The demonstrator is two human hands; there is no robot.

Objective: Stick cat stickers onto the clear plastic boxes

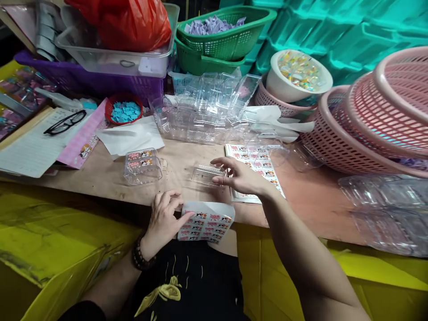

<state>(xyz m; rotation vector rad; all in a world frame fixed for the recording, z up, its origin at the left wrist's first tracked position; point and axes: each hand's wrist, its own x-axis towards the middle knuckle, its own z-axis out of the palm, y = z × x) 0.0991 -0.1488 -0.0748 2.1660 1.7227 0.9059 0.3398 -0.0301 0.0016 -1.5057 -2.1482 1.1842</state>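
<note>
At the table (140, 178), left hand (165, 223) pinches a limp sticker sheet (206, 221); right hand (239, 178) fingertip-grips a light, thin, probably crushable clear box (205, 174) by its edge.

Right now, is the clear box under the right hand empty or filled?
Empty. The clear box at the right hand shows only the brown table through its walls; nothing lies inside.
</note>
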